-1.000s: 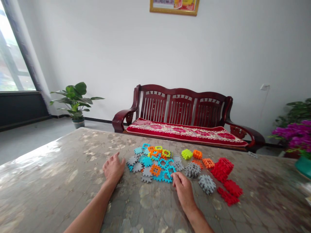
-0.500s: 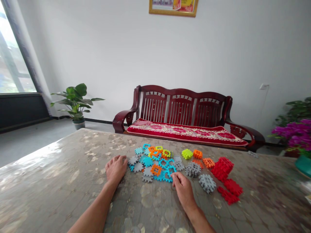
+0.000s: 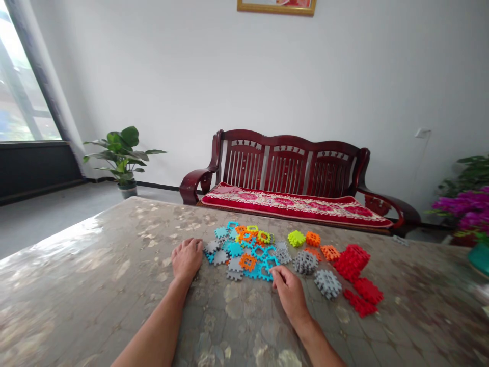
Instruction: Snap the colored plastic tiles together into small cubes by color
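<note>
My left hand (image 3: 187, 259) lies flat on the table, fingers stretched out, just left of a pile of plastic interlocking tiles. Nearest to it are grey tiles (image 3: 220, 257). At the pile's right front edge, my right hand (image 3: 289, 291) is closed in a pinch on a light blue window-shaped tile (image 3: 271, 262); its fingertips partly hide the contact. The pile also has an orange window tile (image 3: 248, 262), a solid turquoise tile (image 3: 234, 248) and a yellow-green frame tile (image 3: 263, 236).
Right of the pile stand grey tile stacks (image 3: 327, 284), a yellow-green stack (image 3: 296, 238), orange tiles (image 3: 330, 252) and red tile stacks (image 3: 352, 262). A patterned cloth covers the table (image 3: 114, 285). Beyond are a wooden bench (image 3: 286, 168), a potted plant (image 3: 126, 153) and purple flowers (image 3: 464, 209).
The camera view has tipped slightly down and left, so everything sits a little differently in the picture. Both hands keep nearly the same places beside the tiles.
</note>
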`<state>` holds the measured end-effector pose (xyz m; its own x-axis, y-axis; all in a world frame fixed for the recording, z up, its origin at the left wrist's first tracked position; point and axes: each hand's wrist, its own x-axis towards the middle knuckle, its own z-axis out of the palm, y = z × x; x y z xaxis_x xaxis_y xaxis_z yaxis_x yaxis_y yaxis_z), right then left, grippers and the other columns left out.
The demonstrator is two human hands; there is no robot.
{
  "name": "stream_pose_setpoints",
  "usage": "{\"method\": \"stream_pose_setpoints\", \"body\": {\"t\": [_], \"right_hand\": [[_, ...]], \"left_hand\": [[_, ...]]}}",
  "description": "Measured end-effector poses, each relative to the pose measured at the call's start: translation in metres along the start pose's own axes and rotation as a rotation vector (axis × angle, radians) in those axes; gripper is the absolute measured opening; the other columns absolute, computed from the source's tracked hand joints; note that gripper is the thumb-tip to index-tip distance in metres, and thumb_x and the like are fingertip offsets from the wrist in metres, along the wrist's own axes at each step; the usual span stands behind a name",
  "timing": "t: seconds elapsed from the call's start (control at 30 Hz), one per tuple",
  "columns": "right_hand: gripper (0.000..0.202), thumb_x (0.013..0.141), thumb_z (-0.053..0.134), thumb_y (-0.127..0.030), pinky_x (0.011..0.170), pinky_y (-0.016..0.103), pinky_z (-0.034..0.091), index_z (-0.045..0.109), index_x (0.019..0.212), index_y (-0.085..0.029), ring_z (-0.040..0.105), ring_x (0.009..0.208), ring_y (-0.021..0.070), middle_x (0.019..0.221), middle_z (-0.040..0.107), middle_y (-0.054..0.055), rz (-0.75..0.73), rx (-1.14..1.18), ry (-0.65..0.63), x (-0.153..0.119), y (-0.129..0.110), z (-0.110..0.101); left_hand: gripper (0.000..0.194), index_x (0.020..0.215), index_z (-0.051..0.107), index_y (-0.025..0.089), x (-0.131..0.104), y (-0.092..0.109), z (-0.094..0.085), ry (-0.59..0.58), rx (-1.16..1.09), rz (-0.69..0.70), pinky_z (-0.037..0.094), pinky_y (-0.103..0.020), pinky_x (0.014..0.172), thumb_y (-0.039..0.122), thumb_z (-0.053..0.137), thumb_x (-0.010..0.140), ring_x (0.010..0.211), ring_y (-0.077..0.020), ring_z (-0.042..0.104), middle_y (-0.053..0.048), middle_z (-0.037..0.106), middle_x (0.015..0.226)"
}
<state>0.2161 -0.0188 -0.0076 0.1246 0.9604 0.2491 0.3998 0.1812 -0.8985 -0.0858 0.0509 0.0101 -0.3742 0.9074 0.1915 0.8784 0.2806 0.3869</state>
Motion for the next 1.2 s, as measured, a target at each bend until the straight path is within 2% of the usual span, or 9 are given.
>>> {"method": "stream_pose_setpoints", "body": {"t": [0.43, 0.73, 0.83, 0.93, 1.03, 1.1, 1.2], "right_hand": [[0.039, 0.084, 0.050, -0.053, 0.057, 0.025, 0.040, 0.068, 0.078, -0.019, 0.055, 0.057, 0.0173, 0.056, 0.057, -0.002, 0.025, -0.004, 0.026, 0.0053, 0.0066, 0.0019], [0.040, 0.082, 0.052, -0.054, 0.056, 0.026, 0.042, 0.069, 0.078, -0.018, 0.054, 0.056, 0.0171, 0.057, 0.059, -0.001, 0.001, 0.044, 0.100, 0.0060, 0.0016, 0.0007], [0.038, 0.084, 0.051, -0.051, 0.061, 0.027, 0.046, 0.070, 0.084, -0.018, 0.059, 0.063, 0.0190, 0.067, 0.066, 0.003, -0.047, 0.016, 0.158, 0.0069, 0.0055, -0.0004], [0.030, 0.086, 0.049, -0.041, 0.076, 0.032, 0.050, 0.071, 0.091, -0.020, 0.064, 0.081, 0.0216, 0.088, 0.071, 0.007, -0.165, -0.118, 0.203, 0.0068, 0.0096, -0.0007], [0.025, 0.084, 0.051, -0.028, 0.091, 0.036, 0.047, 0.071, 0.099, -0.024, 0.061, 0.099, 0.0234, 0.103, 0.068, 0.007, -0.277, -0.364, 0.199, 0.0043, 0.0098, 0.0011], [0.028, 0.082, 0.053, -0.022, 0.095, 0.037, 0.045, 0.071, 0.104, -0.026, 0.058, 0.106, 0.0246, 0.110, 0.066, 0.007, -0.309, -0.533, 0.183, 0.0018, 0.0084, 0.0030], [0.026, 0.082, 0.058, -0.021, 0.093, 0.038, 0.044, 0.072, 0.103, -0.028, 0.058, 0.105, 0.0258, 0.113, 0.066, 0.007, -0.316, -0.700, 0.139, -0.0019, 0.0055, 0.0053]], "left_hand": [[0.041, 0.113, 0.072, 0.030, 0.0004, -0.0003, -0.0007, -0.015, -0.036, 0.042, 0.034, -0.043, 0.107, 0.039, 0.039, 0.090, 0.124, -0.0266, 0.053, -0.005, 0.062, 0.134], [0.041, 0.110, 0.073, 0.031, 0.0063, 0.0020, 0.0033, -0.017, -0.048, 0.076, 0.037, -0.043, 0.103, 0.039, 0.039, 0.090, 0.120, -0.0274, 0.055, -0.004, 0.063, 0.132], [0.040, 0.109, 0.074, 0.031, 0.0070, 0.0021, 0.0038, -0.015, -0.051, 0.078, 0.037, -0.042, 0.103, 0.040, 0.039, 0.090, 0.119, -0.0273, 0.055, -0.004, 0.064, 0.131], [0.039, 0.108, 0.073, 0.031, 0.0071, 0.0017, 0.0040, -0.016, -0.051, 0.082, 0.037, -0.042, 0.103, 0.040, 0.040, 0.090, 0.120, -0.0273, 0.055, -0.004, 0.064, 0.130], [0.040, 0.108, 0.073, 0.031, 0.0073, 0.0010, 0.0048, -0.019, -0.050, 0.084, 0.037, -0.042, 0.103, 0.040, 0.039, 0.090, 0.120, -0.0271, 0.055, -0.004, 0.064, 0.130], [0.040, 0.109, 0.073, 0.031, 0.0073, 0.0008, 0.0055, -0.022, -0.050, 0.085, 0.037, -0.042, 0.103, 0.039, 0.039, 0.090, 0.120, -0.0269, 0.054, -0.004, 0.064, 0.131], [0.040, 0.109, 0.073, 0.031, 0.0069, 0.0013, 0.0057, -0.023, -0.052, 0.087, 0.036, -0.042, 0.103, 0.038, 0.039, 0.089, 0.120, -0.0272, 0.054, -0.003, 0.064, 0.130]]}}
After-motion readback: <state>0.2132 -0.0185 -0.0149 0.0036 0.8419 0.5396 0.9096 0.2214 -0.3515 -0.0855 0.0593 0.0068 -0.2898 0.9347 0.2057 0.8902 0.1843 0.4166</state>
